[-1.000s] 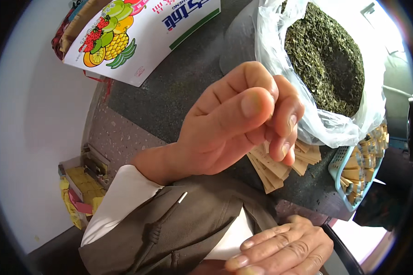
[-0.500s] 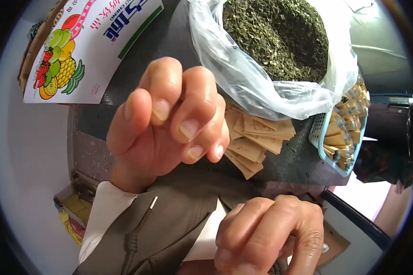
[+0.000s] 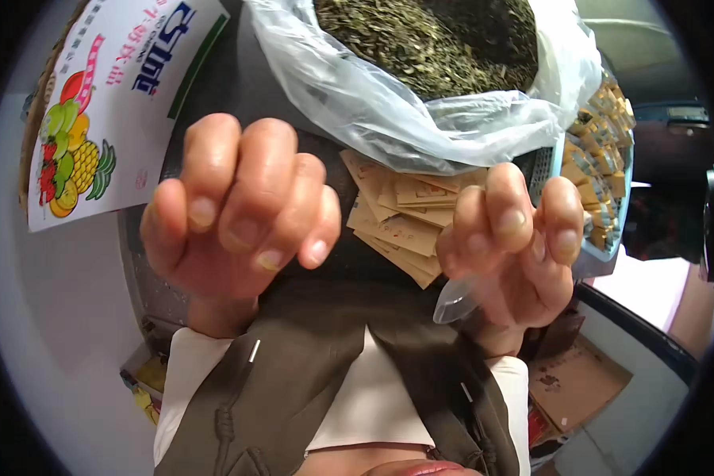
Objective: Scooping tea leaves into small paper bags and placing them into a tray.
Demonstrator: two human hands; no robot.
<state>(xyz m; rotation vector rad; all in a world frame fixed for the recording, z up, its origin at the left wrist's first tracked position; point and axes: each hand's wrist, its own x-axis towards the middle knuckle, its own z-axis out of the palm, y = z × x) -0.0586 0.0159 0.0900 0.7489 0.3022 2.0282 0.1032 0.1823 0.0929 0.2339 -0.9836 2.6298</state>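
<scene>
My left hand [image 3: 242, 210] is raised over the near side of the table, its fingers loosely bent and apart with nothing visible in them. My right hand [image 3: 520, 246] is in front of the paper packets, fingers curled round a clear plastic spoon [image 3: 454, 301] whose rounded end sticks out beside the palm. The rest of the spoon is hidden. Between the hands lies a loose fan of flat brown paper packets [image 3: 393, 226]. Behind them stands an open clear plastic bag [image 3: 357, 119] of dried, crumbled green leaves [image 3: 428, 47].
A light-blue plastic basket [image 3: 627, 202] full of filled brown packets [image 3: 599, 151] stands at the right. At the far left is a white carton [image 3: 147, 135] printed with fruit. An open cardboard box [image 3: 583, 381] sits low at the right, below the dark table [image 3: 325, 262].
My right hand has risen from the lower edge to beside the packets, bringing the spoon's end into view. My left hand appears slightly further left and lower. The whole view has shifted.
</scene>
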